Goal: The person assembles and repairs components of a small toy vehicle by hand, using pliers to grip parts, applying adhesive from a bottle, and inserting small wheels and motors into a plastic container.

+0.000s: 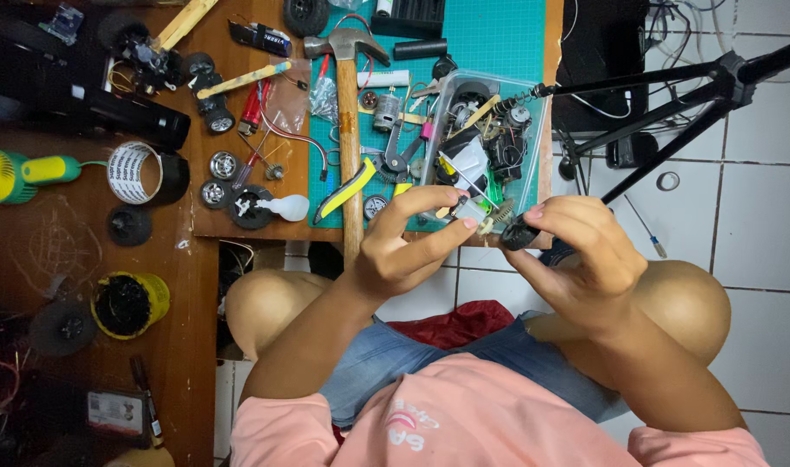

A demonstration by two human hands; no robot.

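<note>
My left hand (408,246) pinches a small grey motor with a thin metal shaft (470,210) between thumb and fingers. My right hand (576,251) grips a small black toy wheel (518,233) with a pale gear (490,223) on its inner side, held close to the motor's end. Both hands hover just in front of the table edge, below a clear plastic box (533,130) full of small parts.
A wooden-handled hammer (350,130) lies on the green cutting mat (498,39). Pliers (399,156), toy wheels (223,166), a tape roll (135,173), a black tripod (671,112) at right and a white tiled floor (758,259) surround the spot.
</note>
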